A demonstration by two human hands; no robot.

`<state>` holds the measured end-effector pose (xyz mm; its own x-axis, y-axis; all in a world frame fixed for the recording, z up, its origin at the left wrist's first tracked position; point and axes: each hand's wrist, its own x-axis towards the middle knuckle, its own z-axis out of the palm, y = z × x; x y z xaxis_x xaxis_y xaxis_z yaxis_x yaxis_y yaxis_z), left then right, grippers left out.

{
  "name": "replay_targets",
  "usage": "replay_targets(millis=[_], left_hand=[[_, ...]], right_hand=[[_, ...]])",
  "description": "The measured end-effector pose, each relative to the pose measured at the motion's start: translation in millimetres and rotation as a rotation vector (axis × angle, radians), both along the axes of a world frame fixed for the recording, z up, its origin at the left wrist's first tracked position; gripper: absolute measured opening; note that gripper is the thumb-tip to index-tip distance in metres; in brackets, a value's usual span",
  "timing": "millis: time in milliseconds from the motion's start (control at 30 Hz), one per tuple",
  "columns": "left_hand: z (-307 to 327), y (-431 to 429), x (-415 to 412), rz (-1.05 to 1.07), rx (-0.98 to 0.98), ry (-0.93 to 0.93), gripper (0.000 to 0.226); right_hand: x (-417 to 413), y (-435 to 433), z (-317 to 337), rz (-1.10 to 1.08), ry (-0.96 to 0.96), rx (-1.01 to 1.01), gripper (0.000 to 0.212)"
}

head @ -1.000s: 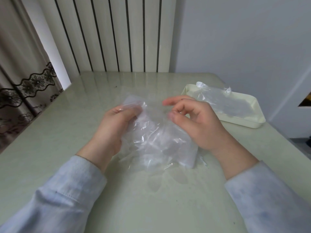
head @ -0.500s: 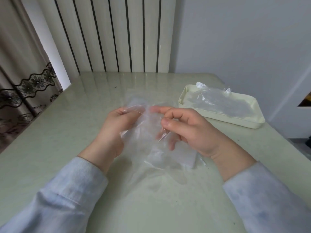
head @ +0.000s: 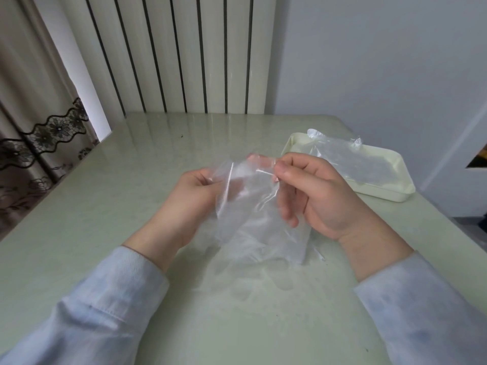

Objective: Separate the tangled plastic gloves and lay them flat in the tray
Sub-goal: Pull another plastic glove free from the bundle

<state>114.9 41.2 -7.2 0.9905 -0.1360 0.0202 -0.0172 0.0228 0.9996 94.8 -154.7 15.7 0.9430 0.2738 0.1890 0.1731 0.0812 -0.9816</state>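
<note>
Pale bench (head: 131, 206), mid-frame: left hand (head: 195, 196) and right hand (head: 316, 196) each keep a pinching grip clamped on the tangled gloves (head: 253, 219). Separation is under way. Next, probably, peel one free for the tray (head: 382, 197), right of frame.

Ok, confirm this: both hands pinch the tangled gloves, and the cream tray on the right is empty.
The tray is not empty: the head view shows clear plastic lying in it. The rest holds: left hand and right hand pinch the tangled gloves.
</note>
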Motion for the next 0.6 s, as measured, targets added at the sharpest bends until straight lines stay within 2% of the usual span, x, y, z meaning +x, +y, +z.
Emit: replay_targets(millis=[100, 133, 267, 367, 433, 500, 600], left_hand=[[-1.5, 2.7, -1.4, -0.072, 0.08, -0.038, 0.01], [0.0, 1.5, -3.6, -0.086, 0.059, -0.027, 0.004], [1.1, -0.3, -7.9, -0.138, 0.011, 0.031, 0.013], [0.8, -1.2, -5.7, -0.092, -0.03, 0.057, 0.021], [0.4, -1.9, -3.7, -0.066, -0.063, 0.084, 0.017], [0.6, -2.5, -3.0, -0.042, -0.063, 0.114, 0.013], [0.4, -4.0, -3.3, -0.015, -0.052, 0.14, 0.026]], right_hand=[[-0.5, 3.3, -0.5, -0.071, 0.009, 0.012, 0.021], [1.1, 3.6, -1.3, -0.126, 0.001, -0.019, 0.02], [8.8, 1.8, -5.6, -0.306, -0.032, -0.156, 0.032], [11.4, 2.8, -8.6, -0.353, -0.061, -0.253, 0.037], [12.7, 5.6, -12.1, -0.394, -0.086, -0.307, 0.039], [13.4, 7.7, -15.0, -0.434, -0.108, -0.318, 0.041], [15.4, 8.4, -19.3, -0.455, -0.065, -0.285, 0.041]])
